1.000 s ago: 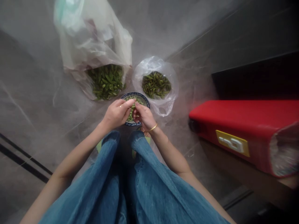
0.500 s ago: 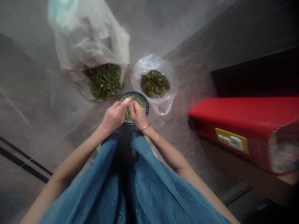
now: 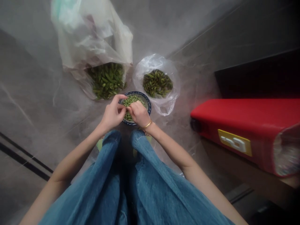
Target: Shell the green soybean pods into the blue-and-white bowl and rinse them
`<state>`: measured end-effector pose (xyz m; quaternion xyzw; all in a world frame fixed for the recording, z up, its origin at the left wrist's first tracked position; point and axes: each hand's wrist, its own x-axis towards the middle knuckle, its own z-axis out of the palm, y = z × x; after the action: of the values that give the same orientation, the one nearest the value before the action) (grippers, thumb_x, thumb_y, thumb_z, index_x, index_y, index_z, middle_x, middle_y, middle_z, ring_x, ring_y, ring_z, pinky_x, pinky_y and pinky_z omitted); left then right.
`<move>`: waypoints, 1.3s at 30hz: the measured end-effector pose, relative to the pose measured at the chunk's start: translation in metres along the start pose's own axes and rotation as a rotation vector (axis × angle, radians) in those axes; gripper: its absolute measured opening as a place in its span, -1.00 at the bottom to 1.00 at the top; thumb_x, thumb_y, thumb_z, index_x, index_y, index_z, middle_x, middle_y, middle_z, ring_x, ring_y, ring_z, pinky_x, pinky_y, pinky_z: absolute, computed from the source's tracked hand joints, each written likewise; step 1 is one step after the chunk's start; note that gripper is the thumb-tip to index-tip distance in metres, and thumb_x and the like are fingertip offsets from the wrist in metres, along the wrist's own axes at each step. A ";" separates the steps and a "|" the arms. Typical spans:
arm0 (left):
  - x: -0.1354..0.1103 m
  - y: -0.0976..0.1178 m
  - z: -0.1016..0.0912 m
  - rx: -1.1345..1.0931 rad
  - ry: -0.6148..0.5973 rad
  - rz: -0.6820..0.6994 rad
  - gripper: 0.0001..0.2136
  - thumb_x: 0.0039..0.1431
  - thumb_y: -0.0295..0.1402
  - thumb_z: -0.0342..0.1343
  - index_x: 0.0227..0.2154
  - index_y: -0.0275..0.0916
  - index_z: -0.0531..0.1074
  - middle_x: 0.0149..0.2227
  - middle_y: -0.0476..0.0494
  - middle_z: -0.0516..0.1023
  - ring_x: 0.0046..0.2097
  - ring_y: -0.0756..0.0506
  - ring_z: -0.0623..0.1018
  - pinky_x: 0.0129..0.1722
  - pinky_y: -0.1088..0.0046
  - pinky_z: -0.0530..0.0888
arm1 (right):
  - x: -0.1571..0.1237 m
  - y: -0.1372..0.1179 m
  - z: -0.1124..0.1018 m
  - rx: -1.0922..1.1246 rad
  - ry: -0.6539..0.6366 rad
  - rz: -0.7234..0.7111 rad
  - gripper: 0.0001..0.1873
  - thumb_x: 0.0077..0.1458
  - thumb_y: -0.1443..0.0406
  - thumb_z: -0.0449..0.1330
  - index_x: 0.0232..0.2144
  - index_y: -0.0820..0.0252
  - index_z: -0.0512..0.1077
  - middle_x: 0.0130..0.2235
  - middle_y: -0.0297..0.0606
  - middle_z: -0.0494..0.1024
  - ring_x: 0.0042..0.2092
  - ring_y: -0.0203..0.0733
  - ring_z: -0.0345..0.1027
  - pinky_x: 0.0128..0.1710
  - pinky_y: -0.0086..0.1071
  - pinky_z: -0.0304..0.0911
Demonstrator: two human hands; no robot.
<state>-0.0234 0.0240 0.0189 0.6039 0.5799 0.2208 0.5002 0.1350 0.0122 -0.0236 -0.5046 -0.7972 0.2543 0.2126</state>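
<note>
Over a blue-rimmed bowl (image 3: 150,107) of shelled green beans (image 3: 132,99), my two hands meet fingertip to fingertip. My left hand (image 3: 113,113) has its index finger lifted away, while the thumb and another finger come together near the right fingertips. My right hand (image 3: 140,114), with a gold bracelet at the wrist, is closed in a pinch. Whatever lies between the fingertips is too small to make out. Just beyond the bowl, a large whitish plastic bag (image 3: 93,47) lies open with green bean pods (image 3: 109,79). Beside it, a clear plastic bag (image 3: 174,81) contains darker green pods or hulls (image 3: 157,82).
On the right, a red box-like object (image 3: 236,115) with a yellow label (image 3: 234,142) rests on a brownish surface. Grey tiled floor (image 3: 35,93) lies around the bags. My knees in blue denim (image 3: 112,140) are close below the bowl.
My left index finger has lifted and spread from the thumb, where it was closed before. My right hand is still pinched, turned slightly more downward. The whole view has shifted a little.
</note>
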 end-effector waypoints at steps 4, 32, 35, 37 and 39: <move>0.007 -0.013 -0.005 -0.298 -0.179 -0.173 -0.62 0.02 -0.45 0.07 -0.05 -0.27 0.23 -0.60 0.10 0.46 -0.51 0.01 0.52 -0.48 0.59 0.40 | 0.002 0.012 -0.003 0.038 -0.081 -0.187 -0.61 0.35 0.20 -0.21 -0.51 0.13 0.18 -0.49 -0.28 0.25 -0.35 -0.18 0.15 -0.29 -0.28 0.17; -0.002 0.004 0.001 0.230 0.073 0.265 -0.68 0.15 -0.50 0.02 -0.01 -0.25 0.25 -0.36 0.00 0.56 -0.29 -0.01 0.57 -0.21 0.51 0.48 | 0.000 -0.004 -0.003 0.591 -0.058 0.318 -0.54 0.22 -0.12 -0.14 -0.47 0.09 0.09 -0.56 -0.45 0.11 -0.50 -0.31 0.01 -0.45 -0.37 0.04; -0.002 0.011 -0.005 0.109 0.041 0.128 -0.66 0.10 -0.49 0.05 -0.04 -0.23 0.24 -0.45 0.09 0.53 -0.39 0.04 0.55 -0.30 0.57 0.43 | 0.001 0.000 -0.005 0.543 -0.118 0.238 -0.59 0.24 -0.05 -0.13 -0.47 0.09 0.07 -0.53 -0.42 0.15 -0.48 -0.29 0.05 -0.42 -0.35 0.09; 0.000 0.014 -0.009 0.048 0.016 0.085 -0.65 0.08 -0.48 0.05 -0.04 -0.23 0.25 -0.47 0.10 0.51 -0.41 0.04 0.53 -0.32 0.57 0.42 | 0.001 0.002 -0.007 0.539 -0.149 0.197 -0.62 0.26 -0.01 -0.14 -0.46 0.10 0.09 -0.51 -0.40 0.19 -0.46 -0.28 0.08 -0.41 -0.35 0.13; 0.004 0.014 -0.011 -0.009 -0.018 0.056 -0.64 0.07 -0.48 0.05 -0.03 -0.23 0.26 -0.47 0.09 0.50 -0.41 0.04 0.52 -0.33 0.56 0.41 | 0.001 0.004 -0.009 0.549 -0.159 0.179 -0.64 0.27 0.02 -0.16 -0.44 0.11 0.12 -0.49 -0.38 0.22 -0.43 -0.28 0.12 -0.39 -0.34 0.16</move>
<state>-0.0250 0.0338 0.0345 0.6195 0.5574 0.2317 0.5018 0.1430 0.0162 -0.0192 -0.4752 -0.6649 0.5170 0.2547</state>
